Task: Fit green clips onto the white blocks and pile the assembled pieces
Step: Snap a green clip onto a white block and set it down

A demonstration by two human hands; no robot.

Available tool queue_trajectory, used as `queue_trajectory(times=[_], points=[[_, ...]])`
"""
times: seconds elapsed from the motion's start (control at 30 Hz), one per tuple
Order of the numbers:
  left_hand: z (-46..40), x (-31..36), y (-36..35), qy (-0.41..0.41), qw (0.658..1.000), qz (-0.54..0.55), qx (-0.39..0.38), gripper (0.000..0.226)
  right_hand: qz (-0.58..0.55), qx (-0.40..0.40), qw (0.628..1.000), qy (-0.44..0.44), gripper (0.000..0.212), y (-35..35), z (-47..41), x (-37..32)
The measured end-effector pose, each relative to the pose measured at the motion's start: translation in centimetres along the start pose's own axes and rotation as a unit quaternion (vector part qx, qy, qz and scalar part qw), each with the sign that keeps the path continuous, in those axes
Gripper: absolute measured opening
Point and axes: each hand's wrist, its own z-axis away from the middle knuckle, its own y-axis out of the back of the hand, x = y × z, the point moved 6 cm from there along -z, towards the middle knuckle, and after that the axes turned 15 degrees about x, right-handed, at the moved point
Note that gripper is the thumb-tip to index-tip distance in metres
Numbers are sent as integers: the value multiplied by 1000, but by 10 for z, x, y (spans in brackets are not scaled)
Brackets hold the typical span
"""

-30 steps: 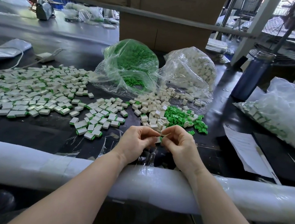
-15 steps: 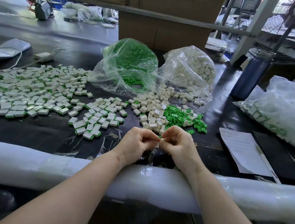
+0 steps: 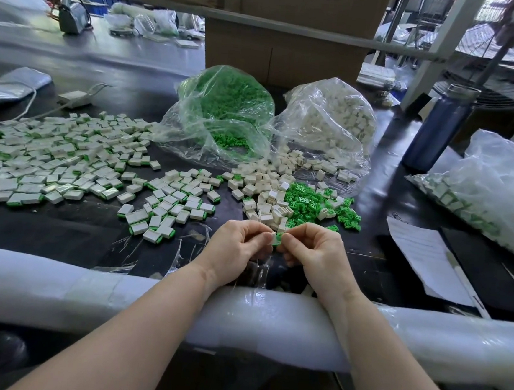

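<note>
My left hand [image 3: 235,248] and my right hand [image 3: 316,251] meet fingertip to fingertip just beyond the padded table edge. Between them they pinch one small white block with a green clip [image 3: 276,239] on it. Behind my hands lie a heap of loose white blocks [image 3: 268,192] and a patch of loose green clips [image 3: 310,203]. Assembled white-and-green pieces [image 3: 67,161] spread across the left of the dark table, with a nearer cluster [image 3: 168,206] left of my hands.
An open bag of green clips [image 3: 225,109] and a bag of white blocks [image 3: 332,120] stand behind the heaps. A blue bottle [image 3: 437,129], a bag of assembled pieces [image 3: 490,188] and paper sheets [image 3: 426,257] lie right. White foam padding [image 3: 57,290] wraps the near edge.
My fingers have shifted on the piece; the white block and green clip now show between the fingertips. Both hands stay in nearly the same spot.
</note>
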Motion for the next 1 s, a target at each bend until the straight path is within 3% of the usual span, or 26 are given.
queue_trajectory(times=[0.3, 0.57, 0.8, 1.0], points=[[1, -3, -2, -18, 996, -89, -13, 16, 80, -9, 997, 8, 15, -5, 1, 0], [2, -1, -2, -13, 999, -35, -4, 13, 38, 20, 998, 36, 14, 1, 1, -4], [2, 0, 0, -13, 999, -50, 3, 12, 35, -26, 996, 82, 15, -5, 6, -12], [2, 7, 2, -16, 1000, -5, 9, 14, -7, -17, 999, 40, 2, -3, 2, -7]])
